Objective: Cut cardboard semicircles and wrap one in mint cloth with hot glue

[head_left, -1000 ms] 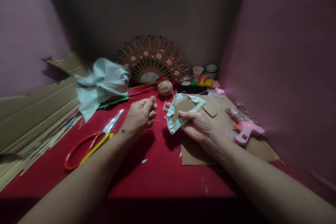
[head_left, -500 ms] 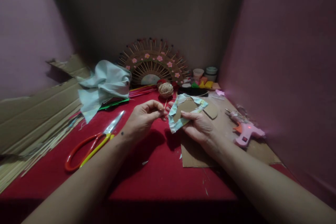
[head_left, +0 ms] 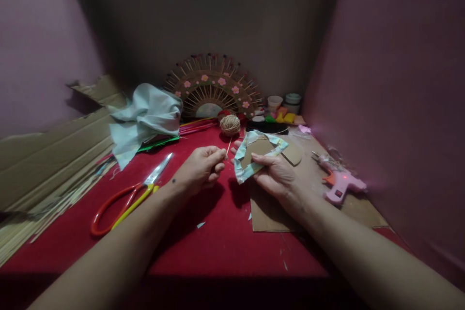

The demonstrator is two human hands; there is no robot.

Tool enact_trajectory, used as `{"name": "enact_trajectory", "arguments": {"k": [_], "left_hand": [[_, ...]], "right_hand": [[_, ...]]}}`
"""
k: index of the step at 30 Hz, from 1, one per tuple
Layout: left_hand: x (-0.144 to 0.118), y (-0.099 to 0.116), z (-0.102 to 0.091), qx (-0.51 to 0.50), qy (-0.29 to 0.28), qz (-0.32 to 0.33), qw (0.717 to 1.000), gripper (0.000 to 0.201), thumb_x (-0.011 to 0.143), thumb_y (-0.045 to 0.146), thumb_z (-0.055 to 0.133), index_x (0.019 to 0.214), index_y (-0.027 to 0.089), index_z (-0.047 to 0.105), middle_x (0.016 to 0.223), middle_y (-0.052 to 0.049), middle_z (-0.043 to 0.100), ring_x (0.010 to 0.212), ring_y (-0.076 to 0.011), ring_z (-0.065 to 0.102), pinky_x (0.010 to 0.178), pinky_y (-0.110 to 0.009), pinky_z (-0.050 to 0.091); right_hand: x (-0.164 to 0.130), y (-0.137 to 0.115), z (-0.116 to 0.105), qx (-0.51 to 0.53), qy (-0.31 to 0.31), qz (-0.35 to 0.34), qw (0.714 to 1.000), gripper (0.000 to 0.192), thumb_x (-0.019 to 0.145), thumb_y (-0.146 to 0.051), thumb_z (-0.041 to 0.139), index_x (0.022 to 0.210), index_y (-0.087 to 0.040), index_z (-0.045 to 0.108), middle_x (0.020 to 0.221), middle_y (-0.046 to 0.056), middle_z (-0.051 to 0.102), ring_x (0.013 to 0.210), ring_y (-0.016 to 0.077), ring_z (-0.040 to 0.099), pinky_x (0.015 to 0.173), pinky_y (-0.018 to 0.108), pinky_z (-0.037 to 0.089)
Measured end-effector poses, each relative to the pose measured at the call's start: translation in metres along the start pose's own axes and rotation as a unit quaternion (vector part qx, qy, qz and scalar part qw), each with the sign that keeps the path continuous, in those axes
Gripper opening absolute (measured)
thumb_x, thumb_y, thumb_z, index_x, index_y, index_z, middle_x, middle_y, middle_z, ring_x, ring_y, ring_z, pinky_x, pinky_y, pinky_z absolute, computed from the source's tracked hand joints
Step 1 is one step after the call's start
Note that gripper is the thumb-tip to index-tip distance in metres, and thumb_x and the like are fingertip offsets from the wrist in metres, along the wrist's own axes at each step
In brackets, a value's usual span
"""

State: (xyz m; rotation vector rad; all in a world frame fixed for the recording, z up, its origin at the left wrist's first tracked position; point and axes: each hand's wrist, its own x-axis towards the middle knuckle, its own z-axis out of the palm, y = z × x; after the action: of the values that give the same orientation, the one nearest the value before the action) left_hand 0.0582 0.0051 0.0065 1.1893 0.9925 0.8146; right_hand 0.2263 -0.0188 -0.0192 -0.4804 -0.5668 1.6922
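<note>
Cardboard piece (head_left: 258, 151) wrapped in cloth sits gripped in your right hand (head_left: 278, 177) for steadying, while your left hand (head_left: 199, 170) pinches a thin stick (head_left: 228, 146) beside it.

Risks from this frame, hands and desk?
1. The left hand pinches a thin stick near the right hand; a slip might poke it.
2. The glue gun shows a red light, so it may be hot, close by the right arm.
3. The scissors lie beside the left forearm.

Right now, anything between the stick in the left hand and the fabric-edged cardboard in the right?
Nothing visible. The left hand pinches a thin stick just left of the fabric-edged cardboard piece held by the right hand; only bare red tabletop lies below.
</note>
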Motion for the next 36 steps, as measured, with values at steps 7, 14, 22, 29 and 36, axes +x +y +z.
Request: {"name": "enact_trajectory", "arguments": {"k": [7,14,22,29,36], "left_hand": [[0.004,-0.009,0.001,0.059,0.004,0.092,0.994,0.036,0.083,0.045,0.063,0.064,0.018,0.046,0.048,0.007,0.042,0.033,-0.0037,0.031,0.032,-0.017,0.021],[0.003,-0.013,0.007,0.119,-0.03,0.103,0.987,0.03,0.081,0.044,0.062,0.071,0.018,0.052,0.05,0.005,0.051,0.038,-0.0067,0.039,0.039,-0.019,0.028],[0.009,-0.022,0.012,0.222,0.041,0.209,0.952,0.032,0.075,0.043,0.064,0.063,0.019,0.048,0.057,0.005,0.048,0.051,-0.009,0.042,0.048,-0.021,0.032],[0.005,-0.012,0.0,0.197,0.125,0.251,0.939,0.048,0.085,0.063,0.049,0.071,0.018,0.055,0.058,0.003,0.048,0.049,-0.0094,0.042,0.046,-0.022,0.033],[0.009,-0.006,0.0,0.097,0.087,0.235,0.963,0.038,0.081,0.052,0.061,0.082,0.015,0.066,0.065,0.001,0.057,0.058,-0.0106,0.049,0.053,-0.022,0.038]], "right_hand": [[0.0,0.001,0.0,0.007,-0.005,-0.003,1.0,0.049,0.07,-0.002,0.056,0.115,-0.018,0.062,0.089,0.007,0.074,0.096,0.0248,0.066,0.093,0.045,0.048],[-0.001,0.004,0.003,-0.001,-0.016,-0.001,1.0,0.044,0.071,-0.003,0.057,0.112,-0.017,0.063,0.09,0.008,0.074,0.096,0.0249,0.066,0.094,0.045,0.049],[-0.002,0.009,0.004,0.005,-0.013,0.009,1.0,0.04,0.068,-0.003,0.059,0.106,-0.015,0.065,0.085,0.008,0.073,0.094,0.0247,0.066,0.093,0.044,0.049],[-0.007,0.011,0.006,-0.008,-0.015,0.016,1.0,0.041,0.066,0.0,0.06,0.103,-0.016,0.065,0.083,0.004,0.072,0.083,0.0198,0.066,0.089,0.038,0.049],[-0.009,0.013,0.005,-0.02,-0.014,0.024,0.999,0.046,0.063,0.002,0.061,0.105,-0.017,0.064,0.08,0.002,0.072,0.069,0.0171,0.065,0.083,0.037,0.051]]}}
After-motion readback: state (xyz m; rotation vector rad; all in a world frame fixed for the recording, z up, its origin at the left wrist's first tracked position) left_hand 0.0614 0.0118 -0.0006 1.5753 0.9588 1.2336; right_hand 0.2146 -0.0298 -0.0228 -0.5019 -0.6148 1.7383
